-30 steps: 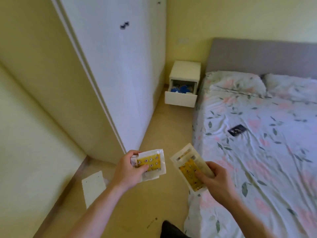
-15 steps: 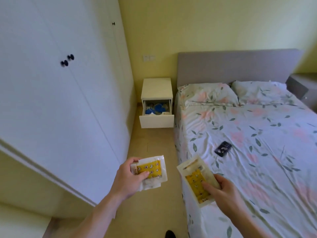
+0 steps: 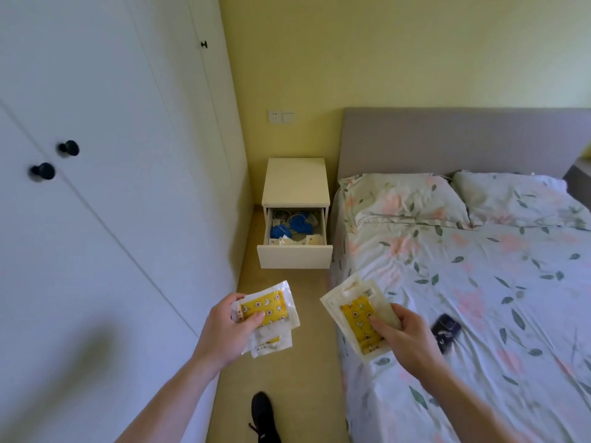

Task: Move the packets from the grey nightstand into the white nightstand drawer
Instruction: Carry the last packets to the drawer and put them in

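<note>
1. Head view, lower centre: the left hand (image 3: 224, 330) gripped a small stack of packets (image 3: 268, 314), thumb pinched across the yellow face, fingers curled underneath. The stack looked fanned, probably so several could be carried in one go.
2. Head view, lower centre-right: the right hand (image 3: 406, 340) pinched a second stack of packets (image 3: 355, 314), thumb on top, tilted up and away from the body. Both stacks were held out in front, well apart from each other, likely ready to drop in.
3. Head view, centre: the white nightstand (image 3: 295, 180) stood between the wardrobe (image 3: 112, 155) and the bed (image 3: 463, 298). Its drawer (image 3: 294, 255) was pulled fully out, so nothing needed opening with full hands. Inside lay blue items, cords and what looked like a few pale packets near the front.
4. Head view, far right edge: a grey corner showed beside the headboard, possibly the grey nightstand (image 3: 580, 172); mostly cut off.
5. Head view, lower right: a small dark object (image 3: 446, 330) lay on the bedsheet just beside the right hand, untouched.
6. Judgement: carrying stage, packets well apart from the drawer, walk forward remaining.
</note>
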`<state>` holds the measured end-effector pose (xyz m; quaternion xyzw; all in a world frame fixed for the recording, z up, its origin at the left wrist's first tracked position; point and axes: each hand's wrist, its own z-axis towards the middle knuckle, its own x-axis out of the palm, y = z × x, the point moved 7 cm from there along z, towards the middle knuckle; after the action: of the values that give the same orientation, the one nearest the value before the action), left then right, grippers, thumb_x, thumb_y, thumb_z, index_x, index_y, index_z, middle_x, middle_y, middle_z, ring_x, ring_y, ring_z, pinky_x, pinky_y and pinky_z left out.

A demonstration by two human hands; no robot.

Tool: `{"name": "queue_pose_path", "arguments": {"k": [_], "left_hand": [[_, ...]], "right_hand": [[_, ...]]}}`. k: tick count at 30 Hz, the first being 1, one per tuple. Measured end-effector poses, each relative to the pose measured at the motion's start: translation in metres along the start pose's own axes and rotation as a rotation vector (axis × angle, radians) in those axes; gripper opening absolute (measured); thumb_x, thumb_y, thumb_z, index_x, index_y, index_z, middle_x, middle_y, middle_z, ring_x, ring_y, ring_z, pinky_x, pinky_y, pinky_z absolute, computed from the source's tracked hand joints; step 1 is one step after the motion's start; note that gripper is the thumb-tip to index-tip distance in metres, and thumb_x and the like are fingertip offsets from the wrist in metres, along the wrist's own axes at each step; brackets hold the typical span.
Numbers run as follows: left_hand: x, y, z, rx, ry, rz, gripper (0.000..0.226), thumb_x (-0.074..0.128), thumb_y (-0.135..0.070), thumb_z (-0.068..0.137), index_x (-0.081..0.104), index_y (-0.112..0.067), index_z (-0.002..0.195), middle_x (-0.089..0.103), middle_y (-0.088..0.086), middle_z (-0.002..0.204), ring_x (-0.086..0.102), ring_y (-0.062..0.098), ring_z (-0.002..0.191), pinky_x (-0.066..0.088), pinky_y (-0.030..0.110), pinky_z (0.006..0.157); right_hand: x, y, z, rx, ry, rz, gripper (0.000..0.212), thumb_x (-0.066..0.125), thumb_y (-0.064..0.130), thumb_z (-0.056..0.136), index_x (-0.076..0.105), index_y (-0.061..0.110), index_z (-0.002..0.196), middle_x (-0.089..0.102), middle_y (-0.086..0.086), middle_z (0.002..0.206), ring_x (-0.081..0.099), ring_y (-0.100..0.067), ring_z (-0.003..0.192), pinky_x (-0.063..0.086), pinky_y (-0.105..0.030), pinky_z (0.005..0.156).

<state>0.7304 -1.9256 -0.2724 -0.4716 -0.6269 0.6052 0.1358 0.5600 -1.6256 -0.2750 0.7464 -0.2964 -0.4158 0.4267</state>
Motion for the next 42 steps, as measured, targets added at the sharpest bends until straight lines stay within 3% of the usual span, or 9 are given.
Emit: {"name": "queue_pose_path", "arguments": {"k": [4, 8, 12, 16, 21, 25, 30, 35, 42], "left_hand": [[-0.011, -0.004, 0.087, 0.000, 0.009, -0.019, 0.015, 0.075, -0.033, 0.091, 0.069, -0.021, 0.098, 0.077, -0.008, 0.091, 0.074, 0.007, 0.085, 0.059, 0.023, 0.067], [-0.019, -0.006, 0.169, -0.020, 0.060, -0.042, 0.019, 0.073, -0.038, 0.092, 0.071, -0.022, 0.100, 0.078, -0.008, 0.094, 0.074, 0.008, 0.087, 0.063, 0.035, 0.077], [-0.020, -0.009, 0.248, -0.061, 0.083, -0.048, 0.020, 0.074, -0.040, 0.092, 0.072, -0.022, 0.101, 0.078, -0.006, 0.094, 0.074, 0.012, 0.089, 0.062, 0.039, 0.081], [-0.010, -0.009, 0.306, -0.086, 0.127, -0.052, 0.025, 0.071, -0.045, 0.092, 0.073, -0.024, 0.105, 0.078, -0.009, 0.096, 0.074, 0.010, 0.091, 0.062, 0.039, 0.083], [0.006, -0.020, 0.391, -0.109, 0.148, -0.065, 0.023, 0.069, -0.044, 0.094, 0.071, -0.026, 0.107, 0.078, -0.007, 0.098, 0.074, 0.011, 0.092, 0.062, 0.031, 0.076], [0.019, -0.020, 0.469, -0.151, 0.146, -0.054, 0.024, 0.070, -0.044, 0.093, 0.070, -0.026, 0.110, 0.077, -0.007, 0.101, 0.074, 0.012, 0.095, 0.063, 0.032, 0.078], [0.038, -0.017, 0.563, -0.252, 0.115, -0.013, 0.021, 0.070, -0.044, 0.094, 0.071, -0.027, 0.105, 0.078, -0.009, 0.098, 0.074, 0.011, 0.092, 0.062, 0.035, 0.080], [0.068, -0.002, 0.643, -0.335, 0.138, 0.008, 0.014, 0.069, -0.041, 0.095, 0.071, -0.030, 0.104, 0.077, -0.012, 0.098, 0.072, 0.011, 0.096, 0.058, 0.031, 0.080], [0.120, 0.062, 0.741, -0.425, 0.216, 0.090, 0.015, 0.068, -0.038, 0.096, 0.069, -0.029, 0.108, 0.075, -0.009, 0.102, 0.071, 0.011, 0.094, 0.056, 0.026, 0.072]], "right_hand": [[0.018, 0.021, 0.066, 0.017, -0.049, -0.014, 0.008, 0.070, 0.029, 0.096, 0.074, 0.023, 0.097, 0.079, 0.007, 0.083, 0.074, -0.009, 0.071, 0.054, -0.024, 0.063], [0.033, 0.041, 0.125, 0.041, -0.092, -0.036, 0.006, 0.070, 0.030, 0.096, 0.073, 0.024, 0.098, 0.078, 0.007, 0.081, 0.075, -0.011, 0.072, 0.060, -0.033, 0.068], [0.041, 0.055, 0.174, 0.068, -0.162, -0.036, 0.009, 0.069, 0.034, 0.096, 0.071, 0.025, 0.097, 0.077, 0.005, 0.079, 0.071, -0.008, 0.065, 0.050, -0.026, 0.058], [0.046, 0.059, 0.217, 0.143, -0.189, -0.032, 0.018, 0.069, 0.039, 0.095, 0.073, 0.021, 0.093, 0.077, 0.000, 0.080, 0.073, -0.026, 0.072, 0.058, -0.046, 0.066], [0.046, 0.063, 0.304, 0.202, -0.183, -0.041, 0.021, 0.070, 0.037, 0.096, 0.072, 0.016, 0.091, 0.076, 0.002, 0.075, 0.069, -0.012, 0.061, 0.053, -0.034, 0.058], [0.046, 0.041, 0.404, 0.277, -0.147, -0.072, 0.046, 0.069, 0.069, 0.081, 0.066, 0.026, 0.096, 0.077, 0.002, 0.085, 0.067, -0.013, 0.066, 0.059, -0.039, 0.065], [0.053, 0.068, 0.520, 0.330, -0.062, -0.090, 0.027, 0.069, 0.030, 0.096, 0.066, 0.015, 0.074, 0.064, 0.006, 0.056, 0.055, -0.005, 0.044, 0.049, -0.033, 0.053], [0.068, 0.060, 0.629, 0.361, 0.035, -0.212, 0.040, 0.066, 0.036, 0.097, 0.055, 0.017, 0.064, 0.053, 0.007, 0.053, 0.046, -0.010, 0.048, 0.033, -0.021, 0.047], [0.111, 0.010, 0.743, 0.410, 0.119, -0.404, 0.040, 0.061, 0.042, 0.099, 0.062, 0.019, 0.067, 0.062, 0.003, 0.063, 0.052, -0.015, 0.053, 0.038, -0.025, 0.049]]}}
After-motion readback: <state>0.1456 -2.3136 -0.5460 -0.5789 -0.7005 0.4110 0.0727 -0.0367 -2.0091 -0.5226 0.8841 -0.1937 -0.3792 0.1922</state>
